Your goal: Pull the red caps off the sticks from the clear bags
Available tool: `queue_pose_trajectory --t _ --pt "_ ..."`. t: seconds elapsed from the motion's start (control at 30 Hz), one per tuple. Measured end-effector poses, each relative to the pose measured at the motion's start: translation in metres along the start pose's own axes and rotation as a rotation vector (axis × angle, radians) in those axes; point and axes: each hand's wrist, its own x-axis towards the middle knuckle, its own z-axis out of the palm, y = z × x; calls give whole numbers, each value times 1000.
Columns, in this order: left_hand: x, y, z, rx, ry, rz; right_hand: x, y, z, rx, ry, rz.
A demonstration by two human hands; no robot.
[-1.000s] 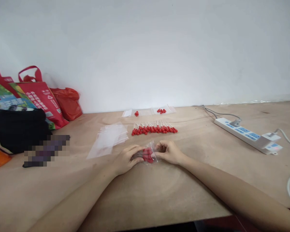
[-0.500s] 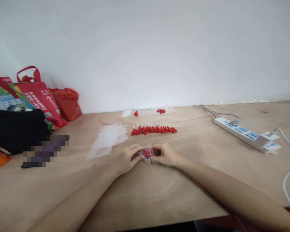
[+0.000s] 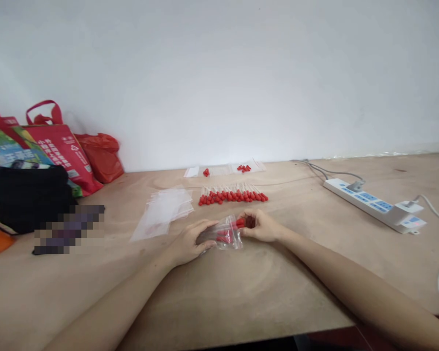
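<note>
Between my hands is a clear zip bag (image 3: 231, 242), low over the table, with several red-tipped thin sticks (image 3: 225, 236) showing through its plastic. My left hand (image 3: 194, 240) grips the bag's left part between thumb and fingers. At the bag's right end, where the zip strip shows, my right hand (image 3: 258, 225) has its fingers bent around red heads (image 3: 239, 223); its fingertips partly hide them. Just beyond lies a row of red-tipped sticks (image 3: 234, 196), heads toward me. Left of this row, flat clear bags (image 3: 164, 210) overlap in a fanned pile.
Near the wall lie filled clear bags (image 3: 221, 170) with red heads inside. A white power strip (image 3: 369, 202) with plugs and cables stands at right. Carrier bags (image 3: 64, 151), a black bag (image 3: 27, 195) and a pixelated dark object (image 3: 71, 229) occupy the left side.
The bag has opened out flatter between my hands, showing more of its right end. My right hand has shifted slightly right and up, with red heads now visible at its fingertips.
</note>
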Motion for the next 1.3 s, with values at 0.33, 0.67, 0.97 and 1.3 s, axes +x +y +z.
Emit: queue_pose_trajectory --t 0.33,0.67,0.97,1.3 --pt "0 3 -4 2 -45 -46 0 3 -8 56 -17 -17" --pt "-3 0 -3 -31 -52 -39 -5 20 -70 354 120 218" --pt "9 8 -4 -305 210 -194 8 2 -59 474 612 57" --pt "69 37 17 -1186 359 -649 29 -40 44 608 452 105"
